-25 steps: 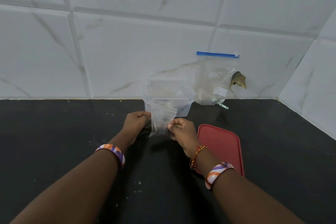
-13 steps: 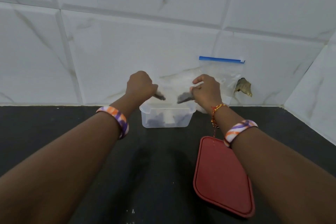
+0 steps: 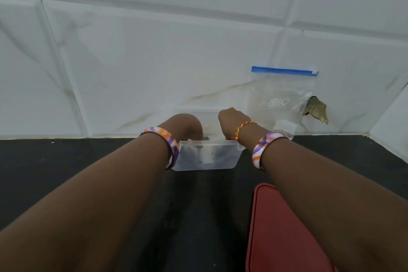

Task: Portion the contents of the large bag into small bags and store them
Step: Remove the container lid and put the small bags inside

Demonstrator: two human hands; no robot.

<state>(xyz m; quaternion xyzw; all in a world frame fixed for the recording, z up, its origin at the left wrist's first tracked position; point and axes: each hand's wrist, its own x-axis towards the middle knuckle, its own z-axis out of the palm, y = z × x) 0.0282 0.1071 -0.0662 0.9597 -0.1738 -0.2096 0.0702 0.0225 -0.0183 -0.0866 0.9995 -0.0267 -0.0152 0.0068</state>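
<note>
A clear plastic container (image 3: 223, 162) stands on the black counter by the wall, with dark contents showing through its side. Both hands reach down into it. My left hand (image 3: 187, 126) is bent over the left rim, its fingers hidden inside. My right hand (image 3: 231, 120) is curled over the right part, knuckles up. A filmy small bag (image 3: 213, 138) shows faintly between them, held by both hands inside the container. The large zip bag (image 3: 280, 99) with a blue seal leans upright against the tiles behind my right hand.
A red lid (image 3: 276, 227) lies flat on the counter (image 3: 66, 172) under my right forearm. A brownish dried scrap (image 3: 316, 110) sticks to the wall right of the large bag. White marble tiles rise behind, and a side wall closes the right corner.
The hands lifted the small bag from the counter, carried it over the container, and have now lowered it inside. The view has moved closer to the wall.
</note>
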